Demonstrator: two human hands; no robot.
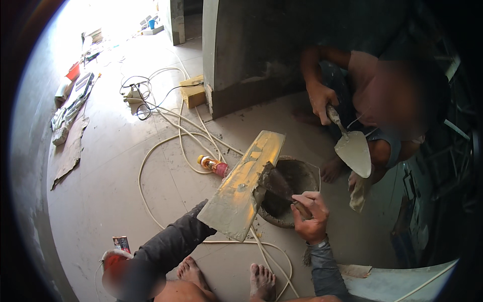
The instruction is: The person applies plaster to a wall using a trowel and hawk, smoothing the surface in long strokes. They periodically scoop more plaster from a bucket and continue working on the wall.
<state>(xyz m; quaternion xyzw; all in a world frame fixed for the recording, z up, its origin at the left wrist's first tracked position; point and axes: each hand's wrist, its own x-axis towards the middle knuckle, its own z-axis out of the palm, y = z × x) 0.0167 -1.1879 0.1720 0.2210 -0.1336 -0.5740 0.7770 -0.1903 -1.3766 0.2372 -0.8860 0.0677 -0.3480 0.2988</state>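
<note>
My left forearm (176,239), in a dark sleeve, reaches under a long yellow plastering float (241,186) smeared with grey mortar. The float is held up, tilted, over the near side of a round bucket (284,221); its underside and my left hand's fingers are hidden. My right hand (311,216) is closed around the handle of a trowel (279,185). The trowel's dark, mortar-coated blade meets a lump of wet mortar (264,176) at the float's right edge. Grey mortar coats the bucket's inside.
Across the bucket squats another person (370,90), holding a pointed trowel (354,151). Pale cables (143,178) loop over the tiles, beside a bottle (214,165) and a yellow block (193,91). Cardboard (70,151) lies along the left wall. A wall corner (209,65) stands ahead.
</note>
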